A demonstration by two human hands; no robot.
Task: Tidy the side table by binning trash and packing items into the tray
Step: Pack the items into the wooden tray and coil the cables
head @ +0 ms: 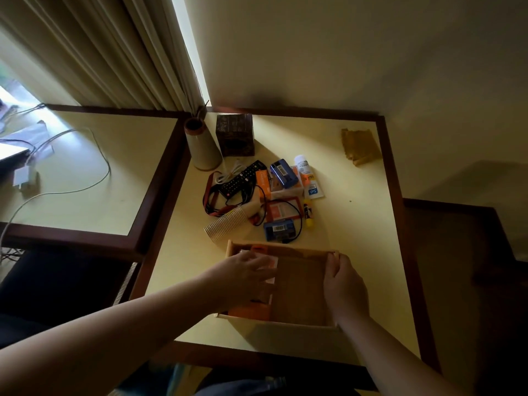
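On the near half of the cream-topped side table a shallow wooden tray is set square to the edge, close to the person, presumably so that items can be dropped in without a long reach. Just beyond its far wall a heap of clutter is gathered at mid-table: a ribbed paper cup lying on its side, which is judged to be trash, a black remote control tangled in dark cables, a blue device just beside the tray's far wall, a second blue device farther off, a white tube and a small yellow glue stick. At the far left corner a cone-shaped vase and a dark tissue box are kept apart from the heap, and a brown crumpled scrap is left alone at far right. Inside the tray's left side an orange-and-white packet is already laid. The left hand is stretched over it, palm down, its fingers fairly straight and seemingly pressing it flat rather than gripping it. The right hand is curled over the tray's right wall, thumb inside, so that the tray is steadied while it is packed.
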